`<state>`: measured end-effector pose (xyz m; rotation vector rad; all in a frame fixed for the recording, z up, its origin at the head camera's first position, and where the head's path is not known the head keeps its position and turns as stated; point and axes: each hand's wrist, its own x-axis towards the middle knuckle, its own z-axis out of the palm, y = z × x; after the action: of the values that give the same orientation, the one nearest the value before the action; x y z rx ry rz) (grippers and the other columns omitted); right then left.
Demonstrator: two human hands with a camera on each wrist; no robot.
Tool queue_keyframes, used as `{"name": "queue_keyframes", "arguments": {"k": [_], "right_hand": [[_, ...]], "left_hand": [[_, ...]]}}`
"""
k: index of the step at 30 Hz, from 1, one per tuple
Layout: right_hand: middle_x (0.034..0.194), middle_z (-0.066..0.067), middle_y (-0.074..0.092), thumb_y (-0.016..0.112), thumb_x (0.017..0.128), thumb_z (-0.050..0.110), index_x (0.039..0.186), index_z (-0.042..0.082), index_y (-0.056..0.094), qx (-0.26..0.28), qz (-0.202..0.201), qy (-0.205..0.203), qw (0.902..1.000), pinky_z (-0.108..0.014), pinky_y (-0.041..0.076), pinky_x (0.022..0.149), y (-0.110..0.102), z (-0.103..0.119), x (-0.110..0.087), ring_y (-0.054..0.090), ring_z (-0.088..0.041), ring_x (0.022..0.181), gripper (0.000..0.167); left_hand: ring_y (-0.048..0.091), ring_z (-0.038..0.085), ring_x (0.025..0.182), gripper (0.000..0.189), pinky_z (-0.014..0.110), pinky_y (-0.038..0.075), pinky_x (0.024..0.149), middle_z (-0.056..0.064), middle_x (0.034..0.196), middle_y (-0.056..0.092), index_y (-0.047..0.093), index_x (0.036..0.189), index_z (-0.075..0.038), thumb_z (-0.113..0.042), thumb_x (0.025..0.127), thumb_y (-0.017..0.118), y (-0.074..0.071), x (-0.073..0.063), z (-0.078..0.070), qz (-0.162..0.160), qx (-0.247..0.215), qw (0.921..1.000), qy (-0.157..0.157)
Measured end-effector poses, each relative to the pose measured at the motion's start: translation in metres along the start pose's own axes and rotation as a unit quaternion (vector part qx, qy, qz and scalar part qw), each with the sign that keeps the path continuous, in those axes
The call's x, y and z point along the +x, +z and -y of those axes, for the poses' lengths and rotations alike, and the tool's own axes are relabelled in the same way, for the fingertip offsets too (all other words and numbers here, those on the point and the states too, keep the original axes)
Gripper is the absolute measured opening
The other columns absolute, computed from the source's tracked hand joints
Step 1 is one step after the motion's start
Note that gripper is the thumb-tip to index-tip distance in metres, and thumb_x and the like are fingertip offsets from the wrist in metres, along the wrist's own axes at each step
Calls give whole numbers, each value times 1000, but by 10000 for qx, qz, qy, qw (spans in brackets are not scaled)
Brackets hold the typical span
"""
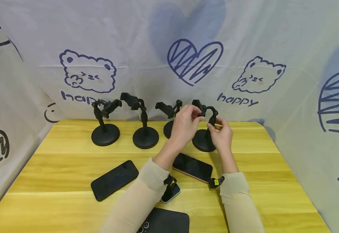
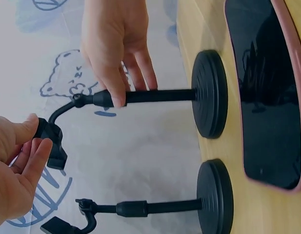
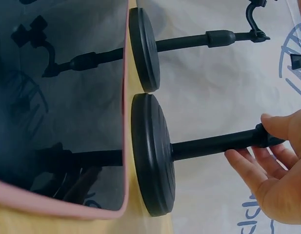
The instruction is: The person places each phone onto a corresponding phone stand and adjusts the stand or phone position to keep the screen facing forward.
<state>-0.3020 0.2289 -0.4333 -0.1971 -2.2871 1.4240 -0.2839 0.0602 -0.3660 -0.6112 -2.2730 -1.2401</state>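
Both hands are at the rightmost black phone stand (image 1: 203,142), which stands upright on its round base (image 3: 152,156). My left hand (image 1: 184,124) pinches the stand's clamp head (image 2: 53,141) between thumb and fingers. Lower down, my right hand (image 1: 222,135) grips the post (image 2: 162,95) at its thicker collar, thumb on one side and fingers on the other. A curved arm (image 2: 60,111) joins the clamp to the post. In front of the base lies a dark-screened phone with a pink edge (image 1: 192,166).
Three similar stands line the back to the left: one far left (image 1: 105,134), another beside it (image 1: 145,137), and a third (image 1: 166,110) partly behind my left hand. A black phone (image 1: 114,180), a small pale-edged phone (image 1: 170,194) and a dark device with camera lenses (image 1: 169,221) lie nearer.
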Motion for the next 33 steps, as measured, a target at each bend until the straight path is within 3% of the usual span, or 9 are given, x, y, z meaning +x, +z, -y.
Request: {"name": "queue_keyframes", "arguments": {"k": [7, 11, 16, 21, 24, 28, 30, 33], "right_hand": [[127, -22, 68, 74, 98, 12, 133, -4, 64, -16, 126, -290, 9995, -50, 59, 93, 3, -3, 2, 71, -38, 109, 39], [127, -24, 68, 74, 99, 12, 133, -5, 65, 34, 244, -323, 9992, -51, 58, 94, 3, -1, 2, 70, -40, 110, 39], [129, -25, 67, 73, 99, 11, 136, -4, 63, 58, 331, -168, 9993, -51, 57, 97, 2, -2, 0, 69, -40, 112, 41], [129, -24, 66, 71, 100, 10, 138, -3, 62, 13, 344, -98, 9994, -51, 57, 98, 1, -5, 0, 69, -39, 114, 41], [129, -25, 66, 71, 100, 9, 138, -4, 62, -38, 377, -93, 9992, -52, 56, 99, -1, -6, 0, 69, -40, 115, 40], [128, -26, 66, 70, 100, 8, 137, -5, 62, -81, 414, -125, 9990, -52, 56, 99, -2, -4, 0, 68, -40, 116, 40], [128, -25, 66, 71, 100, 8, 136, -4, 62, -88, 421, -150, 9990, -52, 57, 98, -1, -3, 0, 69, -40, 115, 40], [127, -26, 66, 71, 99, 8, 136, -5, 62, -120, 422, -163, 9989, -52, 57, 97, 0, -1, 0, 69, -40, 114, 40]], "left_hand": [[66, 18, 88, 17, 18, 56, 79, 8, 100, 64, 68, 105, -5, -12, 94, 79, 1, -11, -13, 33, -52, 9999, 132], [67, 18, 92, 16, 19, 58, 82, 9, 103, 64, 68, 107, -4, -11, 95, 77, -2, -15, -14, 24, -142, 9996, 252], [67, 21, 97, 20, 24, 59, 88, 11, 107, 64, 67, 110, -2, -11, 95, 77, -9, -15, -7, -352, -154, 9975, 592], [66, 28, 107, 26, 28, 57, 96, 16, 118, 64, 64, 119, 2, -5, 96, 75, -13, -6, 0, -657, -80, 9939, 886], [64, 30, 117, 31, 32, 55, 101, 17, 129, 61, 61, 128, 3, -2, 99, 69, -12, 0, 2, -410, 87, 9966, 710], [58, 29, 130, 38, 34, 52, 107, 17, 142, 56, 56, 140, 2, -4, 104, 63, -5, 6, 7, 131, 274, 9992, 246], [60, 28, 127, 38, 34, 54, 104, 16, 143, 56, 55, 142, 1, -5, 105, 60, -1, 7, 10, 242, 276, 9993, 31], [65, 27, 117, 35, 31, 58, 96, 15, 139, 60, 58, 141, -1, -6, 106, 58, 3, 5, 11, 128, 239, 9995, -172]]}}
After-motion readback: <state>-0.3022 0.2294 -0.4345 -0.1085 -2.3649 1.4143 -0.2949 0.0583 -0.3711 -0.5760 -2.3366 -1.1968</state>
